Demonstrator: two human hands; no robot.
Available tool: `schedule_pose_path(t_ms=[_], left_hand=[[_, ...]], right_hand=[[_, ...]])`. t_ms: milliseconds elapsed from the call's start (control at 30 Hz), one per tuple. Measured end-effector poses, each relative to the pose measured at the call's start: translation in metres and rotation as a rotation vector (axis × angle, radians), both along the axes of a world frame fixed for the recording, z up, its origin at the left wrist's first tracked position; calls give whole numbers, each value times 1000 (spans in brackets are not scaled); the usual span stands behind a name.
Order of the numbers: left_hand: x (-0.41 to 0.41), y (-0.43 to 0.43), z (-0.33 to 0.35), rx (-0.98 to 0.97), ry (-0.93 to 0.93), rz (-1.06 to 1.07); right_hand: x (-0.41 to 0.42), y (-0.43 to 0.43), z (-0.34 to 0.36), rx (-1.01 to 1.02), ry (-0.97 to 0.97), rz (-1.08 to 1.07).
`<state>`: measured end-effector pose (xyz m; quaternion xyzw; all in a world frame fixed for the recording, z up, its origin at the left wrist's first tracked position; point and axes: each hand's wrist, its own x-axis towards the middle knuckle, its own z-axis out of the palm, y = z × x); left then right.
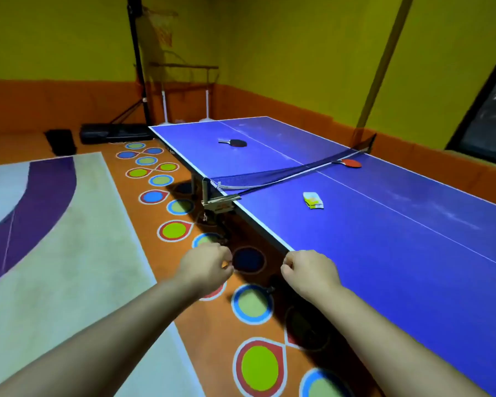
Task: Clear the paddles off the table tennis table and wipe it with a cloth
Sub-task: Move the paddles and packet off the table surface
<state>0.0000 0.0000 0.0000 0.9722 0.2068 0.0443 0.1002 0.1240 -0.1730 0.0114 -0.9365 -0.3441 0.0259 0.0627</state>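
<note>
1. Head view, grip: both hands are loosely clenched at lower centre, and nothing is seen grasped. The left hand (205,266) is held over the floor, the right hand (309,272) by the edge of the blue table tennis table (384,253).
2. The black round paddle (234,143) lies at upper centre, handle pointing left. The red round paddle (350,163) lies further right, against the sagging dark net (269,179).
3. Both paddles lie up and right of the hands, so the right hand is judged nearer. What appears to be a folded yellow-and-white cloth (313,200) lies between.

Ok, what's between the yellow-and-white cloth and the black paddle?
The sagging net crosses between the cloth and the black paddle; otherwise bare blue tabletop, seen in the head view.
</note>
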Motion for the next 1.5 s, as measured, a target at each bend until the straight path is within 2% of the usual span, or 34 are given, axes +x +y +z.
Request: schedule_pose_path(t_ms=[267,667,900,1033,1267,1500], left_hand=[[24,182,-16,27,-76,42],[94,405,-45,-73,-15,71],[169,525,-62,-41,-4,99],[222,602,-59,-40,20,128],[289,721,-69,-53,64,157],[379,851,-92,-114,88,65]], right_hand=[[40,183,-12,34,30,33],[109,390,-37,16,150,-48],[192,516,-64,81,137,-31],[248,602,-67,119,194,-14],[313,731,-73,76,224,69],[386,845,-105,15,243,-16]])
